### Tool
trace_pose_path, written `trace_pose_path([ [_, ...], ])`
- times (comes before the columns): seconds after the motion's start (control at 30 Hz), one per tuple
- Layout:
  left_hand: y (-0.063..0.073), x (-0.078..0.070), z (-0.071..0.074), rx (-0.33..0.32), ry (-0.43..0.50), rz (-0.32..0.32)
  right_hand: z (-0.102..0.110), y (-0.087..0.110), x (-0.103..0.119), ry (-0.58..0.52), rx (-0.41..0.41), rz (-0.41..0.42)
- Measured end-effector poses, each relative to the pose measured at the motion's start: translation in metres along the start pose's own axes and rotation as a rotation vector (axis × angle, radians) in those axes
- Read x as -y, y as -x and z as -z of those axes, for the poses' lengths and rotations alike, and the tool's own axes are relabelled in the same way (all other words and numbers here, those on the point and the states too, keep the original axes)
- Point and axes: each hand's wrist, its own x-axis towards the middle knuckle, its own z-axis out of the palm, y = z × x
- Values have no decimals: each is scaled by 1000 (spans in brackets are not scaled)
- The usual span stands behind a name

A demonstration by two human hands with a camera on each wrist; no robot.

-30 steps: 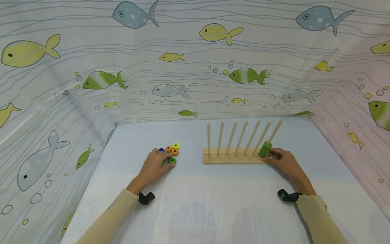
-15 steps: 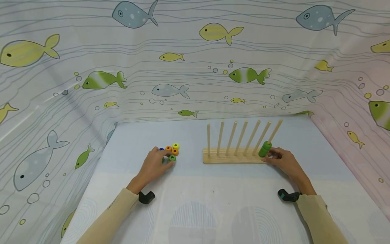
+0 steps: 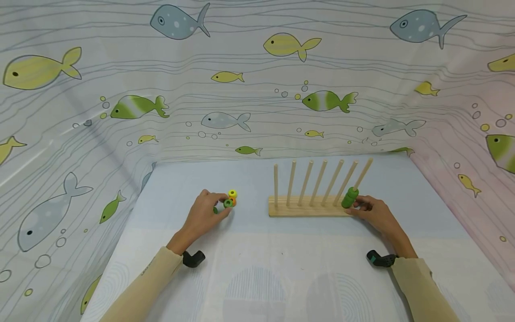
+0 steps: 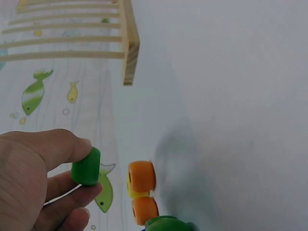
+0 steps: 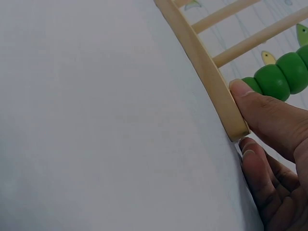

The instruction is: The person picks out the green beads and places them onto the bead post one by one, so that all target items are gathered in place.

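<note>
My left hand (image 3: pixel 202 213) pinches a green bead (image 4: pixel 86 167) between thumb and fingers, lifted a little off the table in the left wrist view. Below it lie two orange beads (image 4: pixel 142 176), a yellow bead (image 3: pixel 232 193) and another green bead (image 4: pixel 168 224), partly cut off by the frame edge. At the right, my right hand (image 3: pixel 375 213) holds the end of a wooden peg stand (image 3: pixel 310 213), thumb on its base and fingers curled at the end. Several green beads (image 5: pixel 276 79) are threaded on the stand's rightmost peg (image 3: pixel 364 172).
The stand's other pegs (image 3: pixel 275 183) carry no beads. A pale tablecloth (image 3: pixel 249 250) covers the table, and a fish-printed sheet (image 3: pixel 257 98) rises behind and at both sides. Both wrists wear black camera mounts (image 3: pixel 194 259).
The left hand has raised the green bead from the table, up and slightly away, now overlapping the orange beads in the head view. My right hand stays on the stand.
</note>
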Motion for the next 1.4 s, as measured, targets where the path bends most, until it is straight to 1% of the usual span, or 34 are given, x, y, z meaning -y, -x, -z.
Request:
trace_pose_path([
  [0.13,-3,-1,1,-16,8,-14,0,0,1,-14,-1,-2],
  [0.33,-7,-3,3,-8,14,-11,1,0,2,-12,3,4],
  [0.6,-14,-12,8,-1,41,-6,1,-1,0,-16,2,21],
  [0.77,-18,-14,10,-4,82,-33,0,-1,-2,-11,0,29],
  [0.9,-22,-17,10,-20,97,-58,-1,-1,-1,-3,-2,24],
  [1.07,-26,-22,11,-41,124,-59,0,-1,1,2,0,20],
  [1.27,-31,-28,12,-31,147,-58,1,0,2,3,-3,18],
  [1.4,-36,-29,15,-60,151,-85,1,0,2,0,-5,19],
])
